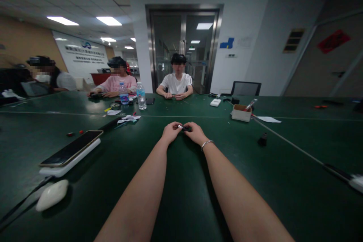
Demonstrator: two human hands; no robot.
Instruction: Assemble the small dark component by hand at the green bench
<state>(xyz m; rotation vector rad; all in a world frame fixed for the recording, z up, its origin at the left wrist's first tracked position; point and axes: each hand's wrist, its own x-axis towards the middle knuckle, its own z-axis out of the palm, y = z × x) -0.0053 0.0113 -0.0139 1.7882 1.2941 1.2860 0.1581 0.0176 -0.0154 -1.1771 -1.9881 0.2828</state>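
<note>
Both my hands rest close together over the dark green table, arms stretched forward. Between their fingertips is a small black piece with a shiny silver end, too small for me to tell its kind. My left hand pinches the silver end, on the left. On the other side, the thumb and fingers of my right hand close on the dark end. A silver bracelet circles my right wrist. The fingertips hide part of the held piece.
At left, a phone lies on a white block near a pale mouse-shaped thing. Two water bottles stand farther back. To the right are a small box, a black clip-like thing and a cable. Several people sit across the table.
</note>
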